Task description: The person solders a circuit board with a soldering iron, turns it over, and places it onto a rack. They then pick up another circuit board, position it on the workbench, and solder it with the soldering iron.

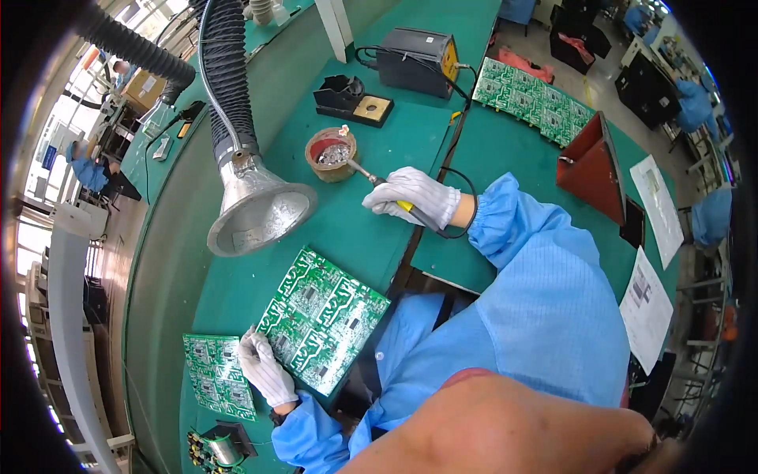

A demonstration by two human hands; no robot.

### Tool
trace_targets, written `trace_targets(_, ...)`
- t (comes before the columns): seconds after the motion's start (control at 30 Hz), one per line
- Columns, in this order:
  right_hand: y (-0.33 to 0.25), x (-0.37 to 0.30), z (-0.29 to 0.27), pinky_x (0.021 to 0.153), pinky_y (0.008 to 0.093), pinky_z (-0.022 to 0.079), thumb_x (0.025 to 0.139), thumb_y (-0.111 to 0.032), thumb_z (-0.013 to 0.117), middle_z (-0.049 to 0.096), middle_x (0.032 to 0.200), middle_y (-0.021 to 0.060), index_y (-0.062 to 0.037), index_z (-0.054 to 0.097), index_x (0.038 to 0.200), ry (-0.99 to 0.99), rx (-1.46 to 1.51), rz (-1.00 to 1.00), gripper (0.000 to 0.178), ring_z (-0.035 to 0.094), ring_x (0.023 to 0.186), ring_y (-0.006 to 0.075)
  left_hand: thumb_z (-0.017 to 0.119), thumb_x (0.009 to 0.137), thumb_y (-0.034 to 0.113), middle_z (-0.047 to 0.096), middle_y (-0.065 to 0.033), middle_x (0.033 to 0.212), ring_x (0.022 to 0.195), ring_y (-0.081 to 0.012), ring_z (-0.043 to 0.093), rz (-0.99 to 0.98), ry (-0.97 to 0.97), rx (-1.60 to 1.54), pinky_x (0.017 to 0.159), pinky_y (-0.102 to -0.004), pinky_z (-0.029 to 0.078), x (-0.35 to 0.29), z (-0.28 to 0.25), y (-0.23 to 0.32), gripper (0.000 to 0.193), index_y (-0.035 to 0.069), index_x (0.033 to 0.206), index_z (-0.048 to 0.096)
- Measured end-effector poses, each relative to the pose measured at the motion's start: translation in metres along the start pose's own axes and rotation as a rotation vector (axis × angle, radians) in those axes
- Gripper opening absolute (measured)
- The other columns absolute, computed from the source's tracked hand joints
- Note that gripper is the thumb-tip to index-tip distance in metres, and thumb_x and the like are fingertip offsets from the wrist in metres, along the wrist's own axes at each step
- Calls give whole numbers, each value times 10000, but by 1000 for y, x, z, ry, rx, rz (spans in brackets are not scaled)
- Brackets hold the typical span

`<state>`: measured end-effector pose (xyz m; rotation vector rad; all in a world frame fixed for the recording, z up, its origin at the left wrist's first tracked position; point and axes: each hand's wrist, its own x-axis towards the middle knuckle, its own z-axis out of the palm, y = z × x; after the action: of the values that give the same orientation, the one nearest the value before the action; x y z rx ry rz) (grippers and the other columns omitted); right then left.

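Head view: right hand [412, 197] closed on soldering iron [379, 186], tip at solder-dross tin [332, 154] mid-table. Left hand [266, 370] pinching circuit board [324, 320] at near table edge. Tip-cleaning step, likely; next needs tip carried to board joints.

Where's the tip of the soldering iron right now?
In the head view, upper middle: the soldering iron, gripped by the right hand, has its tip at the rim of the small round tin, right of the fume-extractor funnel.
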<state>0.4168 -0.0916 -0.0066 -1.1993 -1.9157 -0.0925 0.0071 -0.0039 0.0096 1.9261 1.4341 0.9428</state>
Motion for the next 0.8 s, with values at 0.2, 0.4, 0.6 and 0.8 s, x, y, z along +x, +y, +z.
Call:
trace_targets(0.2, 2, 0, 1, 692, 345, 522, 824, -71, 662, 669, 892, 24, -105, 612, 1112, -11, 15, 10, 294, 647, 763, 223, 565, 1004, 182, 640, -175, 1164, 972, -211, 591, -14, -6, 10, 923, -348, 465, 1, -1, -2, 254, -67, 1047, 593)
trace_targets(0.4, 3, -1, 2, 690, 343, 522, 832, -81, 649, 670, 893, 20, -112, 613, 1109, -10, 24, 3, 282, 648, 763, 223, 565, 1005, 183, 639, -162, 1140, 960, -198, 586, -31, -8, -17, 915, -342, 467, 0, 0, -1, 255, -64, 1062, 595)
trace_targets(0.6, 2, 0, 0, 691, 345, 524, 828, -90, 653, 663, 881, 22, -113, 609, 1097, -35, 7, 22, 274, 648, 759, 224, 565, 1005, 186, 642, -152, 1123, 949, -195, 586, -20, -3, -14, 909, -339, 468, 0, 0, -3, 259, -63, 1067, 597)
trace_targets(0.8, 1, 0, 2, 683, 345, 527, 822, -73, 666, 655, 863, 20, -112, 608, 1096, 2, 13, 4, 283, 645, 743, 227, 576, 1001, 190, 646, -155, 1133, 942, -202, 588, -21, 0, 5, 903, -345, 468, 1, 0, -4, 260, -62, 1065, 594)
